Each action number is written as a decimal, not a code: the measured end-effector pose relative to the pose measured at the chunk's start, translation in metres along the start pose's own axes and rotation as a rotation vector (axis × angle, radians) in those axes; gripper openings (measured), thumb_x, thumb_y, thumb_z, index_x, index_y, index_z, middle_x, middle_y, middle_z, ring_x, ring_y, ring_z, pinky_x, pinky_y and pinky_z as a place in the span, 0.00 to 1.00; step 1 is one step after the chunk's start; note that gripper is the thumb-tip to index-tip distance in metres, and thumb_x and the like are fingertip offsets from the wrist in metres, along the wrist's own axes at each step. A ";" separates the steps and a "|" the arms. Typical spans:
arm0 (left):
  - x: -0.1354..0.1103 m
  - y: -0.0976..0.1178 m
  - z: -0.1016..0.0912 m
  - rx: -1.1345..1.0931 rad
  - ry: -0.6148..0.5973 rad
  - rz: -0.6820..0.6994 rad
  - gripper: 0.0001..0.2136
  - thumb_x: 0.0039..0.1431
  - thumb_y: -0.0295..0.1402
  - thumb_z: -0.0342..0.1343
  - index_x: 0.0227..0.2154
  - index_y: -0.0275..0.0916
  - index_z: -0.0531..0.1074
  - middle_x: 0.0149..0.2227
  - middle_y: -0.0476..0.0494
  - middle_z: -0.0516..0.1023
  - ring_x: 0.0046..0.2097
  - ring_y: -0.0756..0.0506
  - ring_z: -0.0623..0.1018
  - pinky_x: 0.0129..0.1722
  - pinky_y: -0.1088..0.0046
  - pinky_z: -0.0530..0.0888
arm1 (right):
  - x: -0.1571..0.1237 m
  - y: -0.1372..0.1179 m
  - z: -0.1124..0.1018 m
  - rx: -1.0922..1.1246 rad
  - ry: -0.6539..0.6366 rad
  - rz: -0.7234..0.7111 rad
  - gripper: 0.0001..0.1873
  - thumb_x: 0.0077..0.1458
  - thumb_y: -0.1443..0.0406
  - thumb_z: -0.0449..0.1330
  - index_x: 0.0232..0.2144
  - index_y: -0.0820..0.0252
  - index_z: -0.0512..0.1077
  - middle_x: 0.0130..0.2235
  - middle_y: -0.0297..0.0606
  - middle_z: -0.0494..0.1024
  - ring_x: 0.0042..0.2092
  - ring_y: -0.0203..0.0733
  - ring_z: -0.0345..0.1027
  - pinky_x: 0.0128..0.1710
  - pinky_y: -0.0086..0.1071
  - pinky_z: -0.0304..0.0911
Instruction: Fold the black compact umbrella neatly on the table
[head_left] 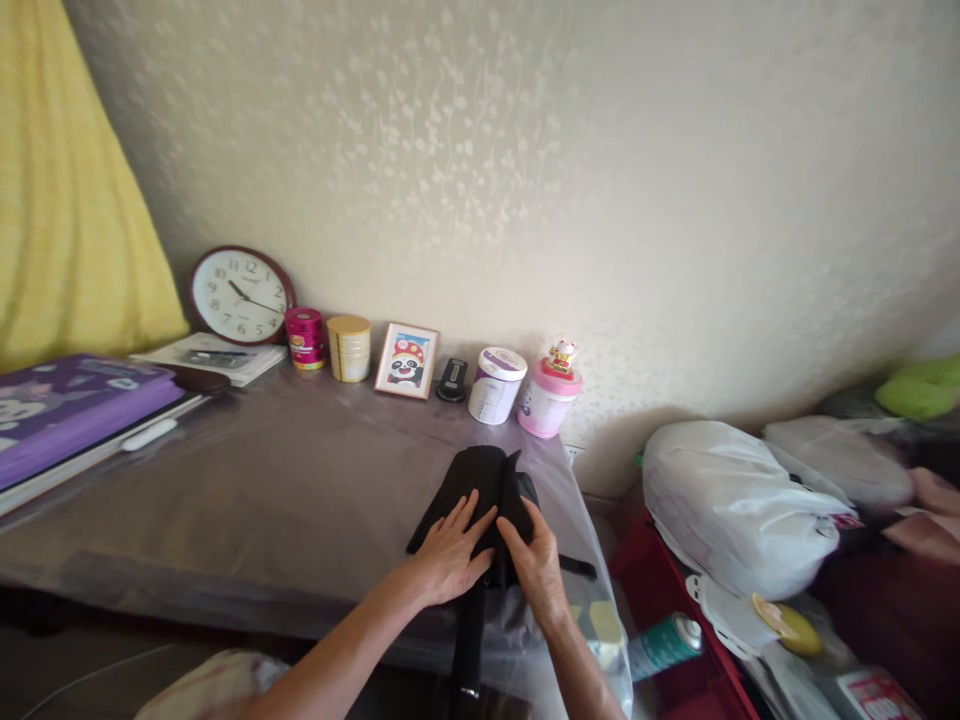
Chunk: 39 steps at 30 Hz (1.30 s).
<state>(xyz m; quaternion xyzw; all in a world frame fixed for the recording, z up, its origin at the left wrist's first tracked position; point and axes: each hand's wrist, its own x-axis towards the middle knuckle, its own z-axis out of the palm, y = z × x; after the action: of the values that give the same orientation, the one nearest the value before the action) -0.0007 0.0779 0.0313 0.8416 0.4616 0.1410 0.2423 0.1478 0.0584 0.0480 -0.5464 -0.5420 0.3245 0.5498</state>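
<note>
A black fabric bag (480, 478) lies near the right front corner of the grey table (285, 490), and its strap hangs over the front edge. My left hand (450, 553) lies flat on the bag with its fingers stretched out. Beside it, my right hand (536, 560) rests on the bag's right side, its fingers bent over the fabric. Both hands touch the bag and nearly touch each other.
Along the wall stand a round clock (240, 295), a pink tin (305, 338), a yellow tin (349, 348), a framed panda picture (406, 361) and two tubs (495, 385). Purple books (67, 405) lie at the left. White plastic bags (735, 505) and clutter fill the right.
</note>
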 end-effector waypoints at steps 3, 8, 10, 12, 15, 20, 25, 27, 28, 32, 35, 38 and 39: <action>0.002 -0.004 0.000 -0.008 -0.006 0.014 0.27 0.61 0.41 0.44 0.62 0.44 0.47 0.66 0.41 0.39 0.65 0.39 0.45 0.59 0.56 0.57 | 0.000 0.005 0.011 -0.060 -0.072 -0.045 0.19 0.50 0.62 0.59 0.46 0.59 0.69 0.41 0.38 0.78 0.43 0.45 0.71 0.47 0.38 0.66; 0.003 -0.005 -0.013 -0.121 -0.042 0.019 0.33 0.57 0.43 0.47 0.62 0.33 0.47 0.65 0.34 0.45 0.64 0.38 0.49 0.60 0.59 0.56 | -0.001 0.008 0.019 -0.151 -0.107 -0.115 0.18 0.51 0.63 0.57 0.46 0.58 0.69 0.42 0.37 0.77 0.44 0.43 0.71 0.46 0.36 0.66; 0.003 -0.007 -0.019 -0.175 -0.041 0.048 0.33 0.55 0.41 0.48 0.62 0.33 0.47 0.64 0.35 0.51 0.63 0.39 0.54 0.59 0.62 0.58 | -0.002 0.009 0.020 -0.214 -0.120 -0.152 0.18 0.51 0.64 0.57 0.46 0.58 0.70 0.41 0.37 0.77 0.41 0.42 0.71 0.43 0.35 0.67; 0.005 -0.011 -0.025 -0.209 -0.029 0.086 0.32 0.54 0.35 0.49 0.61 0.37 0.49 0.62 0.40 0.56 0.61 0.42 0.60 0.58 0.67 0.61 | -0.005 0.009 0.020 -0.296 -0.130 -0.192 0.18 0.51 0.65 0.57 0.46 0.58 0.70 0.39 0.37 0.77 0.39 0.41 0.71 0.40 0.33 0.67; 0.010 -0.024 -0.030 -0.212 -0.002 0.038 0.33 0.50 0.25 0.45 0.62 0.39 0.49 0.59 0.44 0.63 0.57 0.45 0.67 0.55 0.70 0.66 | -0.011 0.006 0.019 -0.418 -0.189 -0.268 0.17 0.51 0.66 0.57 0.45 0.57 0.70 0.37 0.36 0.75 0.37 0.39 0.69 0.40 0.33 0.66; 0.022 -0.032 -0.037 -0.193 0.167 -0.030 0.33 0.51 0.19 0.37 0.63 0.32 0.41 0.57 0.39 0.66 0.57 0.46 0.68 0.56 0.67 0.65 | -0.021 -0.003 0.020 -0.542 -0.282 -0.351 0.17 0.51 0.71 0.55 0.44 0.56 0.69 0.36 0.36 0.74 0.38 0.40 0.66 0.41 0.34 0.63; 0.034 -0.005 -0.031 -0.124 0.267 0.121 0.23 0.59 0.24 0.38 0.58 0.36 0.56 0.60 0.45 0.61 0.61 0.47 0.60 0.61 0.68 0.57 | -0.034 -0.007 0.027 -0.718 -0.340 -0.372 0.13 0.50 0.73 0.56 0.38 0.56 0.71 0.38 0.35 0.75 0.40 0.44 0.63 0.42 0.38 0.58; 0.040 0.004 -0.024 -0.093 0.216 0.196 0.20 0.61 0.28 0.41 0.55 0.41 0.62 0.58 0.49 0.65 0.61 0.47 0.61 0.60 0.66 0.58 | -0.041 -0.006 0.029 -0.757 -0.354 -0.391 0.13 0.50 0.73 0.56 0.37 0.54 0.72 0.40 0.34 0.75 0.43 0.46 0.62 0.43 0.39 0.55; 0.043 0.008 -0.020 -0.077 0.189 0.220 0.18 0.61 0.29 0.42 0.53 0.42 0.65 0.57 0.49 0.67 0.61 0.47 0.60 0.60 0.64 0.58 | -0.043 -0.006 0.030 -0.761 -0.361 -0.399 0.14 0.50 0.74 0.56 0.38 0.53 0.72 0.42 0.33 0.75 0.45 0.46 0.61 0.43 0.39 0.54; 0.058 0.009 -0.008 -0.010 0.135 0.240 0.15 0.62 0.34 0.45 0.47 0.43 0.71 0.56 0.48 0.68 0.62 0.44 0.58 0.60 0.56 0.55 | -0.050 -0.006 0.029 -0.735 -0.380 -0.406 0.19 0.51 0.75 0.55 0.42 0.50 0.70 0.44 0.32 0.74 0.47 0.45 0.59 0.44 0.38 0.51; 0.068 0.005 -0.003 0.042 0.152 0.214 0.14 0.60 0.34 0.47 0.47 0.45 0.71 0.59 0.50 0.63 0.63 0.43 0.55 0.61 0.55 0.52 | -0.050 -0.006 0.028 -0.718 -0.375 -0.404 0.16 0.51 0.75 0.55 0.39 0.52 0.71 0.41 0.32 0.74 0.44 0.44 0.60 0.42 0.37 0.51; 0.076 0.001 0.000 0.094 0.192 0.150 0.15 0.60 0.34 0.47 0.49 0.46 0.69 0.62 0.50 0.58 0.64 0.43 0.52 0.61 0.55 0.50 | -0.048 -0.005 0.029 -0.690 -0.358 -0.410 0.12 0.51 0.75 0.55 0.34 0.55 0.71 0.39 0.33 0.74 0.42 0.42 0.60 0.41 0.36 0.51; 0.079 -0.001 0.001 0.110 0.205 0.123 0.16 0.61 0.34 0.46 0.50 0.46 0.68 0.62 0.50 0.57 0.64 0.43 0.52 0.61 0.55 0.50 | -0.048 -0.004 0.029 -0.676 -0.353 -0.414 0.11 0.51 0.75 0.55 0.33 0.56 0.71 0.39 0.32 0.74 0.42 0.41 0.60 0.42 0.35 0.51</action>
<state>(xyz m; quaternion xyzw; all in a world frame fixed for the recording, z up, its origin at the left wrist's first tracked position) 0.0416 0.1447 0.0309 0.8616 0.4383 0.2155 0.1381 0.1095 0.0193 0.0347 -0.5117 -0.8017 0.1001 0.2923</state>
